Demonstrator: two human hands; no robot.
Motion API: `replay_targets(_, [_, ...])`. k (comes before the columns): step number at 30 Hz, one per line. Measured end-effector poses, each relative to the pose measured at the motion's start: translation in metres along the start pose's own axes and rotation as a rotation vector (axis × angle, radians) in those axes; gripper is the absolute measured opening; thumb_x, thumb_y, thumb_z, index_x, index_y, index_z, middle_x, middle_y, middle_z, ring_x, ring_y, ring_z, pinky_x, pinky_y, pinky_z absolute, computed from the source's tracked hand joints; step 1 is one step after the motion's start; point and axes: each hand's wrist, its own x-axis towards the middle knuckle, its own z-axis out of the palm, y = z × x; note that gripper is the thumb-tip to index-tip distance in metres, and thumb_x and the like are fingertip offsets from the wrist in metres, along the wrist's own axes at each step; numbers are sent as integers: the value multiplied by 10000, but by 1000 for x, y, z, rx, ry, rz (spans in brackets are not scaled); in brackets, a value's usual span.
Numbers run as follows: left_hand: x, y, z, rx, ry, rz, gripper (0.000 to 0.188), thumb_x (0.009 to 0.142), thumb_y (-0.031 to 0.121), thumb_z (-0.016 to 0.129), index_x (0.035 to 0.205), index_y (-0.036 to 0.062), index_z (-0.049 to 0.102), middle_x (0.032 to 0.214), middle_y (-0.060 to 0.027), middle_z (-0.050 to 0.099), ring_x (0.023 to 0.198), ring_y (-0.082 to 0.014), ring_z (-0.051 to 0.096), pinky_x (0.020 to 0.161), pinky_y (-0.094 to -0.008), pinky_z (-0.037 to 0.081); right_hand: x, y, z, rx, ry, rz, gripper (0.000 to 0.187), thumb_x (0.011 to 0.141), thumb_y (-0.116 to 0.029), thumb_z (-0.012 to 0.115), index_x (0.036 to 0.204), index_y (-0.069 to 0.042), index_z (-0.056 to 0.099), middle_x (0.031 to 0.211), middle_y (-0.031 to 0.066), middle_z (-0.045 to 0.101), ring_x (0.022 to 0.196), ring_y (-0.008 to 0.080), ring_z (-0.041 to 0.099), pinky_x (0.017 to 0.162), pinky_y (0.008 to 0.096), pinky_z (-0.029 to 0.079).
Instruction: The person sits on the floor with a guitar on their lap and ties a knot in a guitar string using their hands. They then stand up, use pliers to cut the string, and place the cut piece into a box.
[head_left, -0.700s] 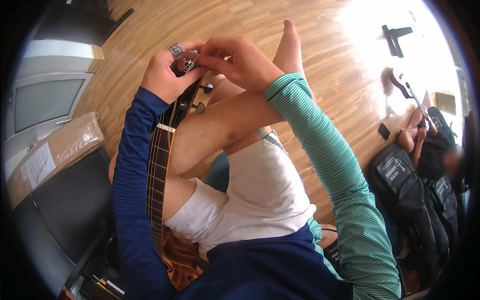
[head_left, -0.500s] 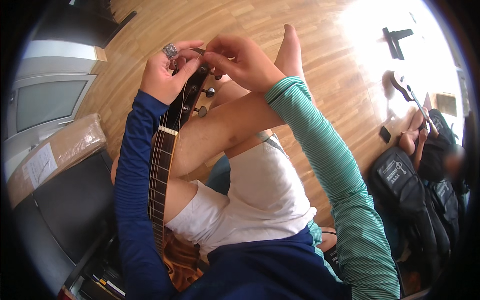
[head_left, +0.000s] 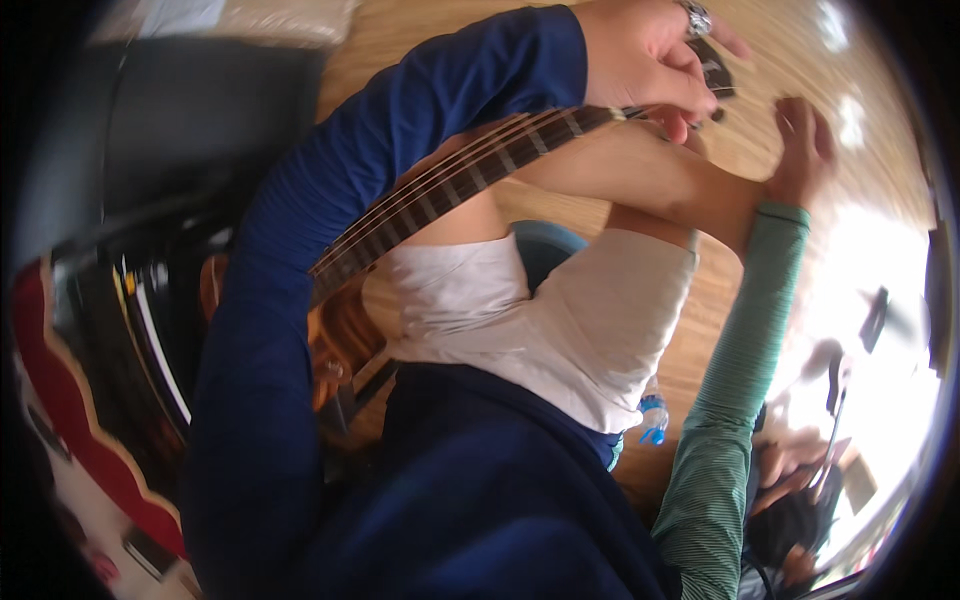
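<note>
One left hand (head_left: pixel 650 60) curls at the guitar headstock (head_left: pixel 715 70), right hand (head_left: pixel 803 152) apart, grips unclear.

The left sleeve (head_left: pixel 300 210) is showing plain navy, while the right sleeve (head_left: pixel 748 330), at the right of the frame, is carrying fine pale stripes on green. Near the centre, the shorts (head_left: pixel 470 295) are showing off-white, and the guitar neck (head_left: pixel 455 190) is showing dark brown with paler crossbands. The guitar body (head_left: pixel 345 325) is glowing orange-brown. At the upper edge, a ring (head_left: pixel 695 18) is gleaming silver; at the lower left, a strip (head_left: pixel 70 400) is showing red with a wavy tan edge.
</note>
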Motion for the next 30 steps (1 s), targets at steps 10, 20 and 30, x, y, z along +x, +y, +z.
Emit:
replay_targets(10, [-218,60,27,191,393,-157,429,927,107,516,1338,8,442,751,-15,540,605,-74,534,571,-213,457,5,-7,-6,158,267,54,229,895,-81,576,1028,104,558,990,206,626,922,268,636,781,314,555])
replay_targets(20, [-362,47,59,249,613,-130,369,910,110,563,1259,1,517,761,-26,573,557,-51,495,531,-178,419,64,-17,-156,-1060,33,-497,324,933,-259,563,1154,-24,591,1152,97,650,987,189,646,868,275,506])
replay_targets(30, [-417,10,75,160,771,-69,356,889,74,592,1234,4,542,780,-33,607,603,-45,530,512,-169,402,0,-69,-182,-167,173,-32,303,935,-104,552,1123,135,556,1133,222,610,1034,271,616,912,320,544])
